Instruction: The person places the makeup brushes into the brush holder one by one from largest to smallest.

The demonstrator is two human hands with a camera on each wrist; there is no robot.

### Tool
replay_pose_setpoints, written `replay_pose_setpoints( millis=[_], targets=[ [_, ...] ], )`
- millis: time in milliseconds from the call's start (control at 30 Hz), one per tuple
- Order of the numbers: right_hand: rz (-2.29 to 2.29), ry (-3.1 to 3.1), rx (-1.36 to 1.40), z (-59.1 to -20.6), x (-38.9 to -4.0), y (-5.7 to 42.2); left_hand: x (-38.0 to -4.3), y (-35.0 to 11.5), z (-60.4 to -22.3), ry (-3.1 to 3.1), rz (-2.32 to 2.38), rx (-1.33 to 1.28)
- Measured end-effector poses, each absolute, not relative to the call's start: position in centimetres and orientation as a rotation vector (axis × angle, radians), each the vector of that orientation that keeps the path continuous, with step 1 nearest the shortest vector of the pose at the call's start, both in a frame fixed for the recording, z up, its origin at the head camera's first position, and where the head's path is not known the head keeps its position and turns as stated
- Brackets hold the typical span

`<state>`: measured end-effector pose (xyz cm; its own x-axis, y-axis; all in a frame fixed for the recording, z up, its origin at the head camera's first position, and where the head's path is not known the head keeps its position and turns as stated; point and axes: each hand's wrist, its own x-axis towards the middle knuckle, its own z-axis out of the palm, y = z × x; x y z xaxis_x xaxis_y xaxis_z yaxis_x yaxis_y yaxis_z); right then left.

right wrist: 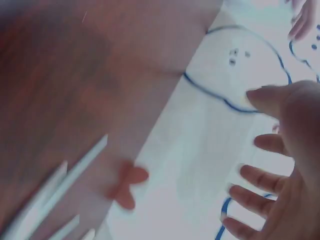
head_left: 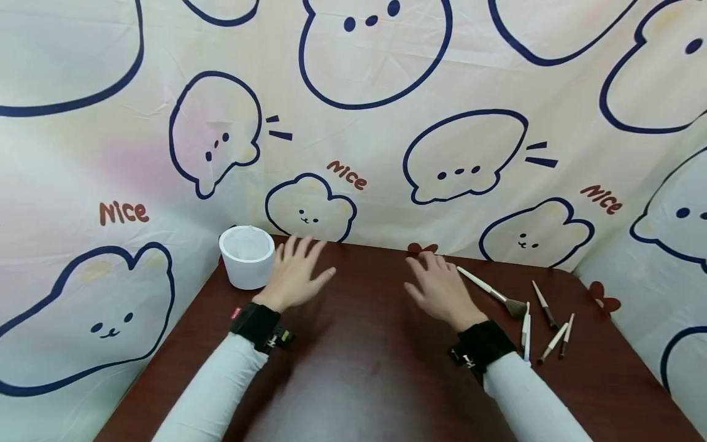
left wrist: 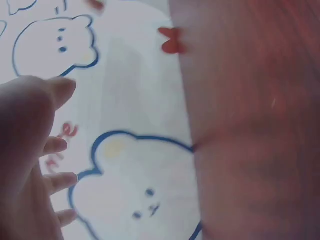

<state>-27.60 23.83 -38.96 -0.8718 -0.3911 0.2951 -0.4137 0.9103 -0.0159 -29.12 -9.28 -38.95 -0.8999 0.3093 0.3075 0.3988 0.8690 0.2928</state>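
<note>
My left hand (head_left: 293, 276) hovers with spread fingers over the far left of the table, just right of a white cup-like pot (head_left: 247, 258). Nothing is in its grasp. Over the far middle-right, my right hand (head_left: 442, 288) also has its fingers spread and holds nothing. Close beyond its fingers lies a large white-handled brush (head_left: 486, 287) with dark bristles. In the left wrist view the left thumb and fingertips (left wrist: 62, 181) appear at the left edge. The right wrist view shows the right hand (right wrist: 285, 170) with fingers apart, and blurred white handles (right wrist: 75, 172) at lower left.
Several smaller brushes (head_left: 544, 304) and white-handled tools (head_left: 526, 334) lie at the right of the dark red-brown table (head_left: 353, 368). A cloth (head_left: 381, 141) with cartoon bear outlines hangs behind the table's far edge and down both sides. A small red tag (head_left: 236, 313) shows by the left wrist.
</note>
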Motion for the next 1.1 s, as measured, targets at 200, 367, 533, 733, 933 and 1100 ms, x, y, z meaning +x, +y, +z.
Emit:
replay_pose_setpoints(
  millis=[200, 367, 533, 733, 933, 1100],
  targets=[
    [0.256, -2.909, 0.402, -38.8, -27.7, 29.1, -28.2, -13.8, -37.0, -2.684, -0.64, -0.421],
    [0.451, -3.029, 0.218, -40.0, -28.8, 33.2, -28.0, -18.1, -36.7, -2.623, -0.719, -0.26],
    [0.637, -3.154, 0.026, -41.3, -29.9, 36.2, -28.3, -21.0, -37.7, -2.577, -0.912, -0.14],
    [0.724, -3.213, -0.103, -42.7, -30.8, 38.3, -29.9, -22.1, -40.0, -2.572, -1.141, 0.047],
    [0.723, -3.223, -0.142, -43.2, -31.6, 38.7, -31.6, -22.3, -41.0, -2.533, -1.282, 0.212],
    [0.682, -3.23, -0.133, -43.4, -31.8, 38.6, -32.2, -22.7, -41.3, -2.583, -1.363, 0.247]
  ],
)
